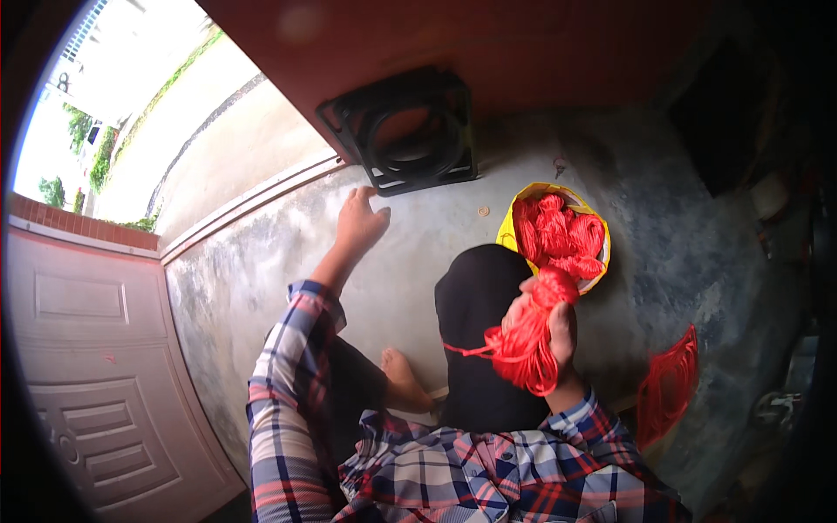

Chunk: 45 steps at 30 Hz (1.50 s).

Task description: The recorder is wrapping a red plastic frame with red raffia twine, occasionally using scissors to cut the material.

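In my right hand is a bundled hank of shiny red cord, held above my right thigh. Its looped strands hang over my fingers, and a short tail sticks out to the left. Just beyond that hand stands a yellow container filled with more red cord hanks. My left hand is stretched forward to the left, near the black stand. Thumb and fingers are apart there, with nothing visible between them.
A black square stand with a round opening is on the grey concrete floor by a dark red panel. Red netting-like material lies at right. A small round tan object rests on the floor. A panelled door is at left.
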{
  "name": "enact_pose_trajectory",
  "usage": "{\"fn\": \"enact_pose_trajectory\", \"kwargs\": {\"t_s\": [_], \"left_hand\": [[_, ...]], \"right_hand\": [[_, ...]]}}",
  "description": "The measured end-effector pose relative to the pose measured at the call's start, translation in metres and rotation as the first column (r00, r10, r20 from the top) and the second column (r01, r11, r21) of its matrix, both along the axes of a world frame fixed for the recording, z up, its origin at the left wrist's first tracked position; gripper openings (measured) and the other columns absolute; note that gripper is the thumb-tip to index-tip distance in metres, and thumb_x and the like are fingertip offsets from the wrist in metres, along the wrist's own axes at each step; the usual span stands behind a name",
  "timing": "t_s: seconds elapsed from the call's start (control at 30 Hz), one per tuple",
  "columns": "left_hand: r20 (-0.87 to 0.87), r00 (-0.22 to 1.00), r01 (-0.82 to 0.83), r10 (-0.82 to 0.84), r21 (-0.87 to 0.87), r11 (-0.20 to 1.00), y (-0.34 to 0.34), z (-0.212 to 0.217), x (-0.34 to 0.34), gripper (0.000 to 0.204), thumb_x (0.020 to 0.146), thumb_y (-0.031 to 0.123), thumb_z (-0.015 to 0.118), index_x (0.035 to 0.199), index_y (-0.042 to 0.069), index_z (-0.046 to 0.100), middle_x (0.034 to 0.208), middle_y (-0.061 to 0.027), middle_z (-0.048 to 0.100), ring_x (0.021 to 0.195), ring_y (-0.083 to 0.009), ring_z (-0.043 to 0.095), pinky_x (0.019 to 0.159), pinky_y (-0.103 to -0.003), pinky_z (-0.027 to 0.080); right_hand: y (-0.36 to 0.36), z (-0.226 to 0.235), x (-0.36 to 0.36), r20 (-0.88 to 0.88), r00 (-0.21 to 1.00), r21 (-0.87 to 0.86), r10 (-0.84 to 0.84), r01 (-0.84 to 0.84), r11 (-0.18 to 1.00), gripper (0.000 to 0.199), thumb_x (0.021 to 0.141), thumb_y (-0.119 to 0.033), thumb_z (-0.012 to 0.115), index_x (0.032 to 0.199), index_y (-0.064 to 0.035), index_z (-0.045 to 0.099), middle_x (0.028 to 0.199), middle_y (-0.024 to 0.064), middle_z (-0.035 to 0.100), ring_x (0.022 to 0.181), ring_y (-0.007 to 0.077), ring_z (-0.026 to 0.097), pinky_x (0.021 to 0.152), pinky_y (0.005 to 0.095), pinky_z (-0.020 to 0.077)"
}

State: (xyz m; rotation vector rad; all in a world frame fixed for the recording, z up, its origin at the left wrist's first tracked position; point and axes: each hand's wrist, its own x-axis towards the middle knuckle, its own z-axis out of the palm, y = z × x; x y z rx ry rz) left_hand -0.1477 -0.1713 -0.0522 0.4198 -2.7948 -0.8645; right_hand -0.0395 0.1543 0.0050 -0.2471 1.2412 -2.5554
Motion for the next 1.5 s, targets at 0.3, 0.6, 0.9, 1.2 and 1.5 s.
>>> {"fn": "enact_pose_trajectory", "kwargs": {"t_s": [0.3,0.6,0.9,1.2,1.5], "left_hand": [[0.045,0.995,-0.071,0.084,-0.236,0.969,-0.034,-0.013,-0.135,0.063,0.074,0.014,0.057,0.135,0.002,0.045,0.145,-0.0190,0.040,0.136,-0.0331,0.035,0.111,-0.041,0.033],[0.100,0.989,-0.070,0.108,-0.329,0.942,-0.043,-0.010,-0.198,0.084,0.073,0.024,0.063,0.148,0.006,0.029,0.156,-0.0141,0.023,0.145,-0.0279,0.020,0.116,-0.040,0.023],[0.069,0.997,-0.005,0.035,-0.389,0.921,-0.046,-0.028,-0.196,0.083,0.070,0.017,0.059,0.147,0.005,0.030,0.156,-0.0201,0.020,0.144,-0.0344,0.019,0.115,-0.042,0.027],[0.105,0.995,0.040,0.002,-0.405,0.914,-0.048,-0.021,-0.194,0.080,0.068,0.019,0.063,0.143,0.008,0.036,0.154,-0.0183,0.023,0.141,-0.0366,0.024,0.114,-0.041,0.030],[0.010,0.998,0.052,-0.055,-0.506,0.861,-0.032,-0.020,-0.178,0.074,0.070,0.021,0.066,0.138,0.006,0.041,0.143,-0.0171,0.039,0.130,-0.0352,0.036,0.105,-0.042,0.037]], "right_hand": [[0.011,-0.007,0.005,0.166,0.980,-0.145,0.107,-0.083,0.986,0.072,0.086,-0.057,0.063,0.123,-0.0002,0.040,0.084,0.0121,0.058,0.078,0.0203,0.058,0.071,0.0332,0.0485],[0.020,0.000,0.013,0.207,0.966,-0.215,0.157,-0.111,0.970,0.071,0.082,-0.055,0.068,0.124,-0.0047,0.042,0.087,0.0149,0.061,0.082,0.0246,0.058,0.075,0.0379,0.0473],[0.018,0.004,0.009,0.178,0.970,-0.223,0.164,-0.122,0.967,0.066,0.084,-0.054,0.067,0.123,-0.0069,0.043,0.085,0.0147,0.061,0.081,0.0252,0.058,0.075,0.0391,0.0474],[0.016,0.006,0.008,0.216,0.963,-0.243,0.164,-0.110,0.964,0.064,0.083,-0.052,0.069,0.121,-0.0068,0.044,0.085,0.0150,0.061,0.081,0.0259,0.058,0.075,0.0403,0.0479],[0.017,0.006,0.004,0.204,0.966,-0.200,0.157,-0.116,0.973,0.066,0.083,-0.054,0.068,0.120,-0.0060,0.043,0.083,0.0152,0.061,0.078,0.0261,0.059,0.073,0.0404,0.0490]]}}
